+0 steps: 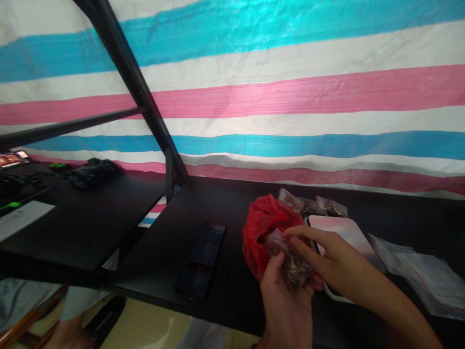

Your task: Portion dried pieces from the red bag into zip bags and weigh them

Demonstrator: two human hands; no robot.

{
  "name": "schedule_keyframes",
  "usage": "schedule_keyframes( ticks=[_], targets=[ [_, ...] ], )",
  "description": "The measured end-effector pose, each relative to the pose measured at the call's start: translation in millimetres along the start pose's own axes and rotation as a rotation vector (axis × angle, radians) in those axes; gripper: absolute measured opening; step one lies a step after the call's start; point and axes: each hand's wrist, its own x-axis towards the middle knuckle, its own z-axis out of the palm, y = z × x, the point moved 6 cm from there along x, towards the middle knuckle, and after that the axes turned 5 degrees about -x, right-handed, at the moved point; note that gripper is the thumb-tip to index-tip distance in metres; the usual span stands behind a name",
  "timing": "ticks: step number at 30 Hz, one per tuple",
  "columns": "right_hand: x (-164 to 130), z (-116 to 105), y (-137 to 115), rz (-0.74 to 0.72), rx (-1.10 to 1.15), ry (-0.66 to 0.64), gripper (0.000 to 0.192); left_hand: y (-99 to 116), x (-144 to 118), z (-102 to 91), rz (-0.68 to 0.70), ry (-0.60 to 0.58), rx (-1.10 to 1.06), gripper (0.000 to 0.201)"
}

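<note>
Clear packet of brown pieces (293, 264), gripped between the curled fingers of the left hand (286, 303) and the right hand (329, 259), red bag (259, 228) just beyond the fingertips.

Soft, dim daylight; slight blur, edge distortion.

A black table (225, 203) ran across the view, its top dull and dark. A dark phone (201, 257) lay flat on it left of centre, screen up. Right of the phone a red plastic bag (259, 228) sat crumpled on the top, with clear packets of brown bits (312, 206) just behind it. A white tablet-like slab (345, 232) lay beside the bag, and empty clear bags (417, 271) lay further right. A second black table (83, 218) stood to the left, bearing a white paper (22, 218) and dark clutter (90, 172)
</note>
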Motion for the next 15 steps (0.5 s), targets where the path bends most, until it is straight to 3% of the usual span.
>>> schedule_keyframes(
  ticks=[6,11,15],
  targets=[
    [-1.7,2.3,9.8,0.151,0.029,-0.127,0.035,4.9,10.0,-4.8,0.086,-0.053,0.145,0.021],
    [-3.7,-23.6,10.5,0.061,-0.037,0.048,0.029,9.8,14.5,-7.6,0.161,-0.154,0.544,0.038],
    [-6.5,-39.2,15.7,0.044,0.048,0.131,0.027,19.0,7.5,-3.4,0.417,-0.229,0.922,0.046]
  ],
)
